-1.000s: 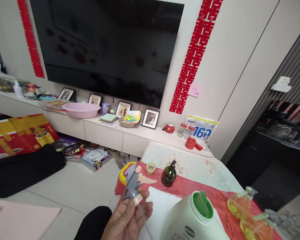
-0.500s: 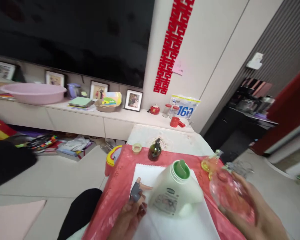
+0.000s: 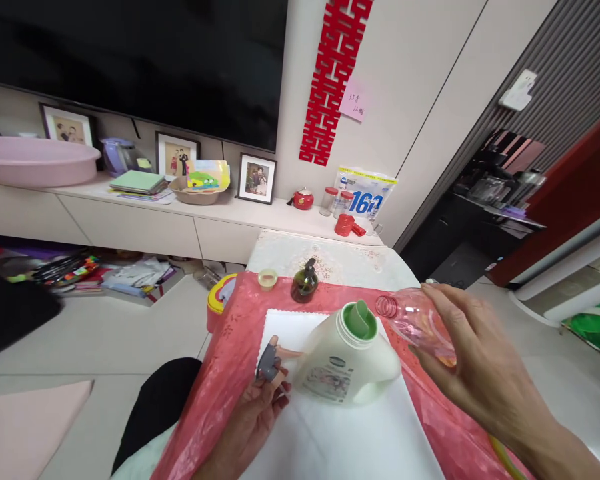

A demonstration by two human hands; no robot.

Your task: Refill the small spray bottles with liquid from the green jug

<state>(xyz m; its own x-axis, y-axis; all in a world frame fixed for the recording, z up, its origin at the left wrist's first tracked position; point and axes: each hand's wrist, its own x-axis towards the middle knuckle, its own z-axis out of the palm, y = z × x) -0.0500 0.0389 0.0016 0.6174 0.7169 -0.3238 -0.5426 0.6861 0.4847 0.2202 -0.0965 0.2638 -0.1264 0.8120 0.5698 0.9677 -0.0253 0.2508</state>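
Observation:
My left hand [image 3: 257, 410] is closed around a grey and pinkish spray trigger head [image 3: 270, 359], left of a large pale green jug [image 3: 330, 373]. The jug stands upright and uncapped, its green spout showing inside the neck. My right hand [image 3: 473, 353] grips a clear pink bottle [image 3: 420, 320] with no cap on its threaded mouth. That bottle lies tilted on its side, mouth pointing left, close to the jug's opening but apart from it. A white sheet [image 3: 300, 437] lies under the jug on a red cloth [image 3: 220, 373].
Behind the jug stand a dark green dropper-like bottle [image 3: 305, 283] and a small pale cup [image 3: 267, 279]. A white cabinet [image 3: 230, 223] at the back carries framed photos, a pink basin [image 3: 40, 163], jars and a blue-lettered bag [image 3: 365, 193]. A yellow and red stool [image 3: 215, 303] sits left of the table.
My right hand has lifted the pink bottle and tipped it from roughly upright to sideways, bringing its mouth leftward near the jug's opening. The left hand keeps the spray head. The view has shifted slightly.

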